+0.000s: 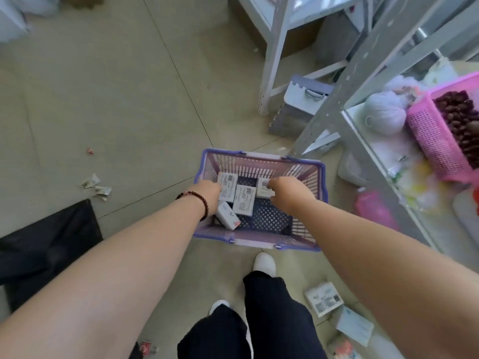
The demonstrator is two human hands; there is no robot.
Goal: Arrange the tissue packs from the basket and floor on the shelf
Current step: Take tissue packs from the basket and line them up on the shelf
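Both hands reach down into the basket (321,177) on the floor (116,99). The left hand (207,194) lies on a pack (228,186) at the far left corner; its fingers are hidden, so whether they grip cannot be told. The right hand (286,191) has its fingers curled round a second pack (263,190). Between the two hands lies a third pack (243,204), and a fourth (228,216) leans just under the left wrist. Two more packs (324,301) lie on the floor behind the right arm, beside the shelf (363,141).

The tissue packs (243,200) carry barcode labels, but their print is too blurred to read.
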